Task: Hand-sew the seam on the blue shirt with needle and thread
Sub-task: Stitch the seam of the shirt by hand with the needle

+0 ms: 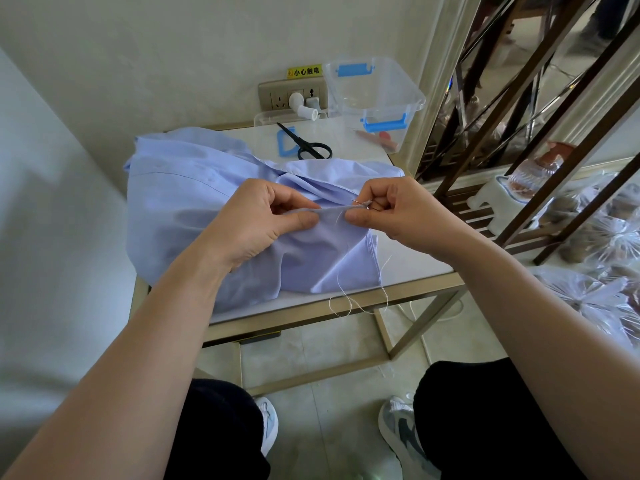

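Because the soft, thin pale-blue cotton shirt point(194, 188) slumps limp on the small white-topped table point(415, 258), I'd say it wants holding taut right at the seam. The left hand point(256, 220) pinches that fold, thumb against curled fingers. The right hand point(394, 209) nips the slim steel needle point(357, 201) just beside it, with fine white thread point(338, 278) trailing.

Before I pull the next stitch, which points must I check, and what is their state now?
1. Fold of the light blue fabric shirt held: the left hand pinches it, ok.
2. Thin metal needle gripped: the right hand pinches it at the fold, ok.
3. White thread free of knots: it loops below the white table edge, cannot tell.
4. Needle tip clear of left fingers: cannot tell.
5. Black-handled scissors near: behind the shirt, ok.
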The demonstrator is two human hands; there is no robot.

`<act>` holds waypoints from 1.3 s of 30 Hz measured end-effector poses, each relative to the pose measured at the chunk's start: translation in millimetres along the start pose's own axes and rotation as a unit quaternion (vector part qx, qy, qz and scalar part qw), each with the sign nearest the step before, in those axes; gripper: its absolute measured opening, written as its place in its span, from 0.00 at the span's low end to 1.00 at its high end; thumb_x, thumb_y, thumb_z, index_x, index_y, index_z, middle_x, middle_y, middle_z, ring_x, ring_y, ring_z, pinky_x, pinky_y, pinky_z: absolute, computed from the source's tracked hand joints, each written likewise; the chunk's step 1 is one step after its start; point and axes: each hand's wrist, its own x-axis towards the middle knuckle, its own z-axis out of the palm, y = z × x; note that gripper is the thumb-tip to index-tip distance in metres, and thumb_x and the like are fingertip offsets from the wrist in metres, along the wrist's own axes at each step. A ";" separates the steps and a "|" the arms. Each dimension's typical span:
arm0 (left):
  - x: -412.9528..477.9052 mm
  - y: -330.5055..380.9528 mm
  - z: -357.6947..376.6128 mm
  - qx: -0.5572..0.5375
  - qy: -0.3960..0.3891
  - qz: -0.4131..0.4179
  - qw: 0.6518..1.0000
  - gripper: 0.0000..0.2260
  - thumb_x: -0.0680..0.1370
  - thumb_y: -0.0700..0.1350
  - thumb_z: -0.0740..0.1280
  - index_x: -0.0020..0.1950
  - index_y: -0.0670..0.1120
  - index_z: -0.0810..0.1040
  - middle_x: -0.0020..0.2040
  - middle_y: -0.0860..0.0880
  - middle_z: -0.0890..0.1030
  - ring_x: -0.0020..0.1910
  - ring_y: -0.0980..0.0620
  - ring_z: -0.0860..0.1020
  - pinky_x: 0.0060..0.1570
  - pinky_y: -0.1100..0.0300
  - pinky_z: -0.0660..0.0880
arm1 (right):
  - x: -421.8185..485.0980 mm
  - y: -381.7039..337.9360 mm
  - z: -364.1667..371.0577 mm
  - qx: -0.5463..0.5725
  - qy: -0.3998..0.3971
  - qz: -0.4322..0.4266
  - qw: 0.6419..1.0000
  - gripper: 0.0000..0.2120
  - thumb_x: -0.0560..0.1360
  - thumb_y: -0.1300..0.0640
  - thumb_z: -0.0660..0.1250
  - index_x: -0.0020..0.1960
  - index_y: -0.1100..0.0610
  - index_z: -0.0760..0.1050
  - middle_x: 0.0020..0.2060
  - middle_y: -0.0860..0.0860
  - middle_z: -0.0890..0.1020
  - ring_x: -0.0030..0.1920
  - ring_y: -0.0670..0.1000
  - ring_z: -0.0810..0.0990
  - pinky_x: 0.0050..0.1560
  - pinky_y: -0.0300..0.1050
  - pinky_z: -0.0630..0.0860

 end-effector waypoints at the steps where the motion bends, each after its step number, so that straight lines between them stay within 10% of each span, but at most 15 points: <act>1: 0.3 -0.4 -0.5 0.000 -0.003 0.001 1.000 0.07 0.74 0.38 0.73 0.44 0.51 0.85 0.41 0.51 0.86 0.40 0.62 0.80 0.46 0.70 0.75 | 0.1 0.0 0.1 0.001 -0.001 0.000 1.000 0.09 0.75 0.58 0.72 0.38 0.55 0.76 0.25 0.48 0.63 0.25 0.43 0.60 0.29 0.32 0.60; 11: 3.6 -0.5 9.4 0.013 0.005 -0.017 1.000 0.12 0.76 0.36 0.66 0.44 0.51 0.85 0.40 0.44 0.83 0.40 0.55 0.76 0.45 0.58 0.73 | 0.7 1.1 1.5 -0.005 0.002 0.004 1.000 0.09 0.75 0.57 0.73 0.38 0.55 0.76 0.25 0.47 0.63 0.26 0.44 0.60 0.30 0.36 0.59; 39: 3.3 1.1 19.1 -0.040 0.030 0.046 0.998 0.06 0.77 0.40 0.70 0.45 0.50 0.84 0.33 0.62 0.82 0.35 0.68 0.75 0.40 0.75 0.69 | -13.3 -8.6 -0.6 -0.028 0.015 -0.071 0.997 0.07 0.79 0.63 0.65 0.51 0.56 0.81 0.26 0.50 0.75 0.27 0.49 0.72 0.31 0.41 0.73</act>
